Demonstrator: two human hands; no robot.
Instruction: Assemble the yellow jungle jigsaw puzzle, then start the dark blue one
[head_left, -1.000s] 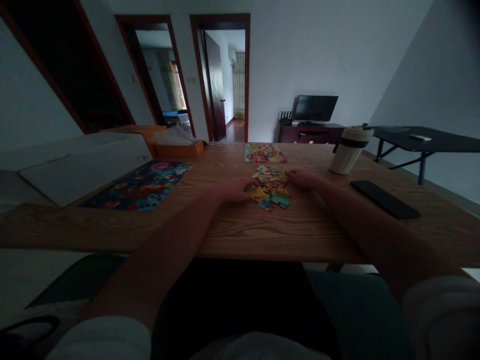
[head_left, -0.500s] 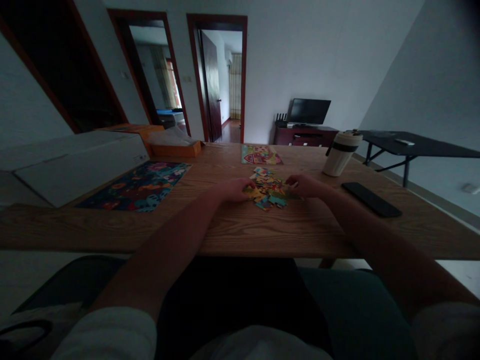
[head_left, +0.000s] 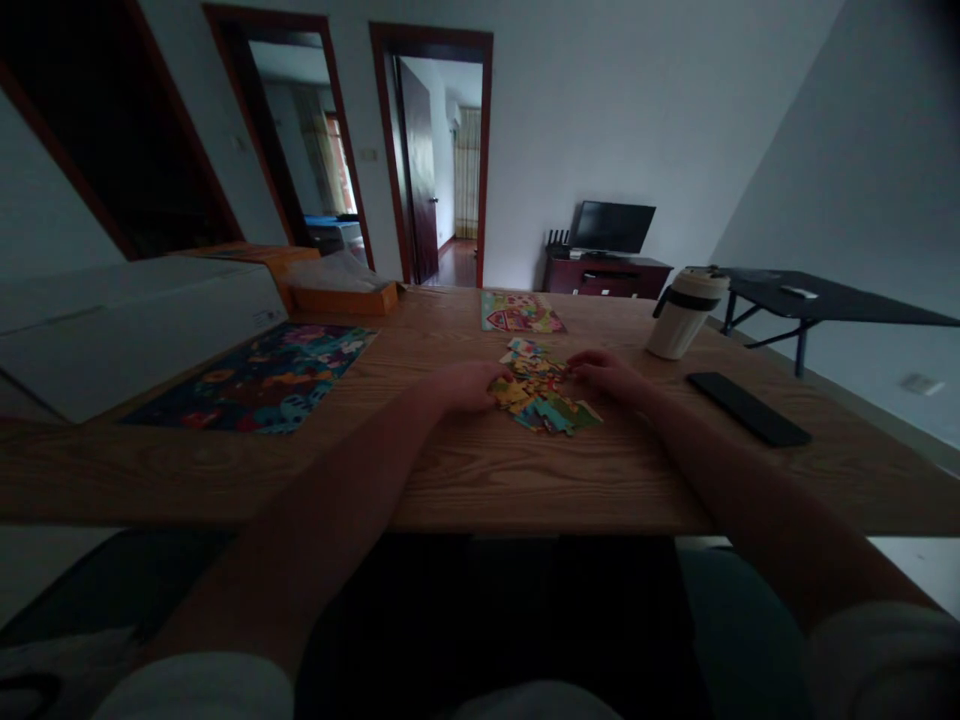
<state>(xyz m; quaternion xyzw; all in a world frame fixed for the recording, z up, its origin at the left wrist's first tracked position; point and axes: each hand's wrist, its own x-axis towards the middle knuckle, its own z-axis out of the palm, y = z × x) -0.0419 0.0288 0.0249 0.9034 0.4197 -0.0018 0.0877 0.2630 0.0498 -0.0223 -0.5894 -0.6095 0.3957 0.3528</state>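
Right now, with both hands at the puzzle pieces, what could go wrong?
The loose puzzle pieces are heaped between the left hand and right hand, so some might get pushed away. The tumbler stands beyond the right hand; a wide sweep could perhaps tip it.

2 hands (head_left: 474,386) (head_left: 606,376), 1 puzzle-piece pile (head_left: 541,388), 2 printed sheets (head_left: 259,385) (head_left: 522,313), 1 tumbler (head_left: 679,328)

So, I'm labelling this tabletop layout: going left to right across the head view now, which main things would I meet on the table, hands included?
Dark patterned sheet → left hand → pile of puzzle pieces → right hand → cream tumbler → flat black object.
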